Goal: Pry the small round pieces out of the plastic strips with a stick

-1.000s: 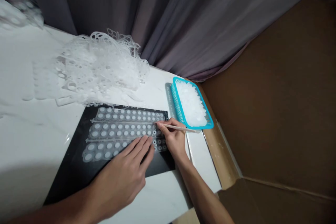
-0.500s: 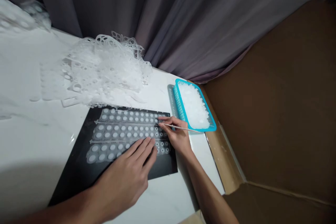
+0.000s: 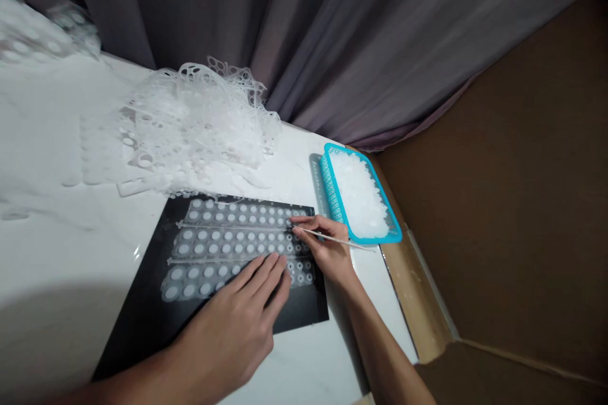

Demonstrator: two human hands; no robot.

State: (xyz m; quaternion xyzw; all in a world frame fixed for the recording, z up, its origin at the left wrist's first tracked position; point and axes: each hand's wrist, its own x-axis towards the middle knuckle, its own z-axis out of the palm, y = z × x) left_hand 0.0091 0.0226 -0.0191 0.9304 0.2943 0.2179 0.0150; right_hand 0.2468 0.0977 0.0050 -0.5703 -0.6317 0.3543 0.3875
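Note:
A translucent moulded sheet (image 3: 228, 226) with rows of round white discs lies on a black mat (image 3: 128, 335). My left hand (image 3: 244, 319) rests flat over the sheet's near rows, fingers stretched out and covering some discs. At the sheet's right end, my right hand (image 3: 332, 250) pinches a thin white stick (image 3: 357, 245), whose back end points right beyond the hand. The stick's tip is by the upper rows and too small to make out. Near this hand, the discs show small dark centres.
Behind the mat lies a heap of translucent punched-out sheets (image 3: 204, 120). A blue basket (image 3: 398, 231) full of small white pieces (image 3: 363, 196) stands to the right. More sheets (image 3: 28, 31) lie far left. A grey curtain (image 3: 213, 6) and brown cardboard (image 3: 498, 171) border the white table (image 3: 42, 120).
The whole view has shifted slightly, so everything appears a little further right. Both hands keep nearly the same place on the sheet, with the stick still in my right hand.

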